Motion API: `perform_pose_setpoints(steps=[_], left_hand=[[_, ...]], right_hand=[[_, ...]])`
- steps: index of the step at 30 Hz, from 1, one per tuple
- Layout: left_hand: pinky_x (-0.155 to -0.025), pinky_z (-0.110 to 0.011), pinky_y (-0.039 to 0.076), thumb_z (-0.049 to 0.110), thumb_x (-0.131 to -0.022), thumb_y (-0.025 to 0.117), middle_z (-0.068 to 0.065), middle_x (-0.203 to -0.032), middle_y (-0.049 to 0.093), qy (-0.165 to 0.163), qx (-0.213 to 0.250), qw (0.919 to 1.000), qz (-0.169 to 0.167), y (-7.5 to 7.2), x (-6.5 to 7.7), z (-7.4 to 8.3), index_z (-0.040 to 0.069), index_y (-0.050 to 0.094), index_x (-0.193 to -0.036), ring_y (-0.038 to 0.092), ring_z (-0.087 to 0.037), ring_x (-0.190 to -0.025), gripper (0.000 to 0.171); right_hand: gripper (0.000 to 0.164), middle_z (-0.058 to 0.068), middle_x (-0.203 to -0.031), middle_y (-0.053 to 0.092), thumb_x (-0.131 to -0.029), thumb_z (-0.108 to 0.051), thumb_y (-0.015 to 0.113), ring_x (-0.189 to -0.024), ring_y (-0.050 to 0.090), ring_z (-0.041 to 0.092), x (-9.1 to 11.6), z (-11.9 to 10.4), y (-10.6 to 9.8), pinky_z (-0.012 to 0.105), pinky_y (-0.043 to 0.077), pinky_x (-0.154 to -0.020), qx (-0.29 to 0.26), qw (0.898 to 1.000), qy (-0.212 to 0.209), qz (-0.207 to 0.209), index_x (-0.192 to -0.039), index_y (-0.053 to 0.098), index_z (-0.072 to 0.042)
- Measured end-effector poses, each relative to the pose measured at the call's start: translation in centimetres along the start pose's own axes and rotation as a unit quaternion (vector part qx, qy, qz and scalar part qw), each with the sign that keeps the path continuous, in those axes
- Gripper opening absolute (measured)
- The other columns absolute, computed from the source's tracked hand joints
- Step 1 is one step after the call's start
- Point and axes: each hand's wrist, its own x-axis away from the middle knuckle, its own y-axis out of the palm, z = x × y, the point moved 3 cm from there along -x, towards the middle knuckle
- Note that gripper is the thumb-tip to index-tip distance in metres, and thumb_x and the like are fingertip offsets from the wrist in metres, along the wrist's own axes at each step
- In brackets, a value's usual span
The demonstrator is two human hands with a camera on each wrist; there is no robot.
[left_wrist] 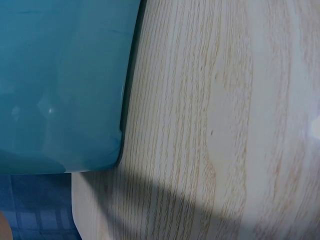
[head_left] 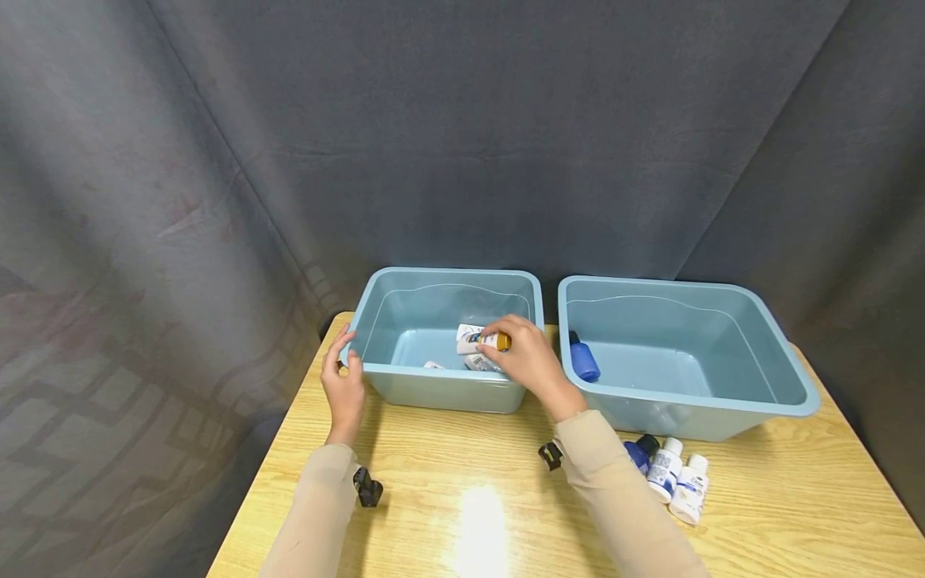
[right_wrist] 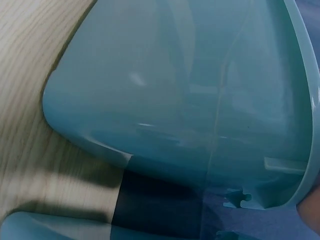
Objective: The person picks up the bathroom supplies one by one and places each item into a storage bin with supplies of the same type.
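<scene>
My right hand (head_left: 526, 353) reaches over the front rim of the left blue bin (head_left: 441, 391) and grips a small white bottle with a gold-yellow cap (head_left: 473, 343). The bottle lies sideways, its cap end in the fingers. Just below it, white bottles (head_left: 480, 364) rest on the bin floor, partly hidden by the held bottle and the rim. At the bin's front left corner my left hand (head_left: 344, 393) holds the rim, fingers outside and thumb at the edge. Both wrist views mostly show bin walls; the left bin's wall (left_wrist: 60, 90) fills one side of the left wrist view.
A second blue bin (head_left: 694, 405) stands close on the right, with a blue bottle (head_left: 584, 361) inside. In front of it on the wooden table (head_left: 448, 457) lie a dark blue bottle (head_left: 639, 454) and two white bottles (head_left: 665, 472). A grey curtain (head_left: 462, 160) hangs behind.
</scene>
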Motion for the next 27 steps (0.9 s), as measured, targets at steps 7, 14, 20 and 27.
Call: perform_pose_setpoints(steps=[7, 14, 20, 27], left_hand=[[-0.081, -0.032, 0.03, -0.006, -0.092, 0.046, -0.021, -0.14, 0.054, 0.002, 0.003, 1.0, 0.0, -0.06, -0.03, -0.08, -0.011, 0.062, -0.122, 0.043, -0.039, -0.133, 0.034], [-0.082, -0.037, 0.03, -0.006, -0.092, 0.046, -0.021, -0.139, 0.054, 0.002, 0.0, 1.0, 0.002, -0.14, -0.02, -0.12, -0.011, 0.062, -0.121, 0.043, -0.039, -0.133, 0.033], [-0.082, -0.041, 0.029, -0.007, -0.092, 0.047, -0.021, -0.139, 0.054, 0.0, 0.002, 1.0, 0.002, -0.27, 0.03, -0.05, -0.012, 0.062, -0.121, 0.043, -0.038, -0.133, 0.033], [-0.083, -0.046, 0.029, -0.007, -0.092, 0.047, -0.023, -0.14, 0.053, 0.0, 0.003, 1.0, 0.001, -0.34, 0.06, 0.04, -0.012, 0.061, -0.121, 0.043, -0.039, -0.134, 0.033]], right_hand=[[0.023, 0.004, -0.102, 0.068, -0.085, -0.022, 0.08, -0.085, 0.06, 0.019, -0.44, 0.26, -0.01, 0.035, 0.05, -0.073, 0.012, 1.0, 0.018, -0.02, -0.103, 0.075, -0.009], [0.025, 0.004, -0.101, 0.067, -0.084, -0.019, 0.081, -0.078, 0.057, 0.017, -0.4, 0.46, 0.14, 0.033, 0.048, -0.068, 0.008, 0.999, 0.027, -0.022, -0.105, 0.075, -0.007], [0.029, 0.003, -0.103, 0.066, -0.085, -0.02, 0.08, -0.08, 0.057, 0.018, -0.33, 0.43, 0.16, 0.033, 0.049, -0.07, 0.008, 0.999, 0.034, -0.022, -0.11, 0.073, -0.007], [0.036, 0.006, -0.109, 0.066, -0.083, -0.018, 0.081, -0.086, 0.059, 0.02, -0.16, 0.53, 0.24, 0.036, 0.051, -0.076, 0.007, 0.999, 0.041, -0.014, -0.116, 0.071, -0.006]])
